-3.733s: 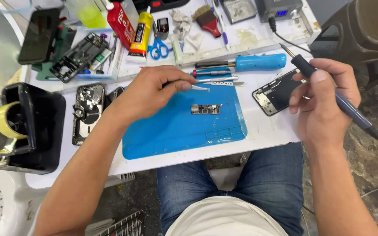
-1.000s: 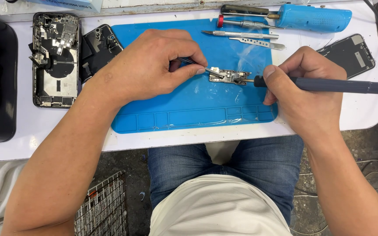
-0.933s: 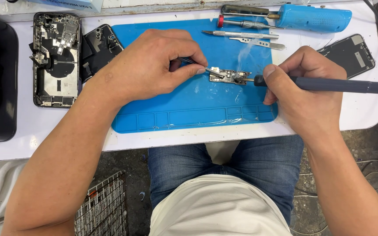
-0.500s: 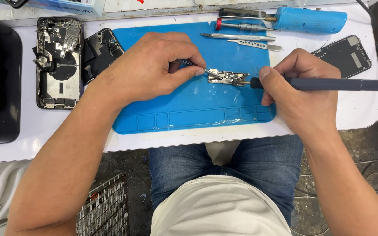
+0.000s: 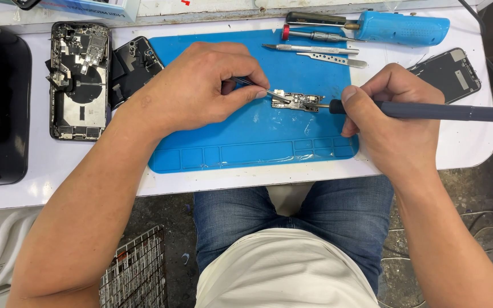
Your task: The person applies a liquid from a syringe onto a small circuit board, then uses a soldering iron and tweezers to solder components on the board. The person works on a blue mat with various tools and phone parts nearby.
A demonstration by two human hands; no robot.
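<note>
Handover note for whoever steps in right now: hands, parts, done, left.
Left hand: pinches tweezers, tips on the left end of the small circuit board.
Right hand: grips the soldering iron, tip at the board's right end.
Board lies on the blue mat. Opened phone body sits left of the mat, a screen panel to its right, spare tools along the mat's top edge.
Done: phone opened, board out.
Left: work on the board; board not back in the phone.
</note>
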